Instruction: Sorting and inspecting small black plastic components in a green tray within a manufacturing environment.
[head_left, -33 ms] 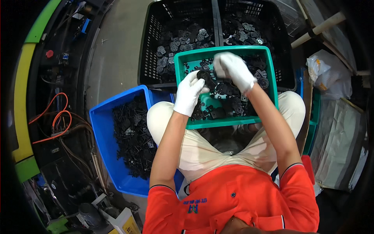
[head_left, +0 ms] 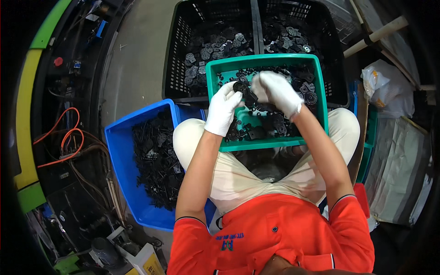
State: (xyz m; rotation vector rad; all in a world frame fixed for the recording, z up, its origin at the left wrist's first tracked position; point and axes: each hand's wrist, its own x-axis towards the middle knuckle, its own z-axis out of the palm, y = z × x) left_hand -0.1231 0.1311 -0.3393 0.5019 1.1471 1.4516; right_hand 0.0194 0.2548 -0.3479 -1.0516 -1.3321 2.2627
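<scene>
My left hand (head_left: 223, 108), in a white glove, is closed on a black plastic part (head_left: 245, 93) with a round end, pinched between thumb and fingers. The part is held above the green tray (head_left: 270, 145), which rests across my lap. Just right of the part is my right hand (head_left: 277, 91), also gloved in white. Motion smears its fingers, so I cannot make out whether they hold anything. Beneath both hands, small black pieces (head_left: 275, 123) lie scattered and heaped in the tray, some round and some flat.
Behind the tray stand two black perforated crates (head_left: 176, 55) with dark flat parts inside. A blue bin (head_left: 121, 151) full of thin black pieces sits at my left. Machinery with orange tubing (head_left: 68, 137) lines the far left. On the right are a plastic bag (head_left: 389, 87) and pipes (head_left: 376, 36).
My right hand has shifted slightly toward me. The left hand keeps its grip on the black part with hardly any movement.
</scene>
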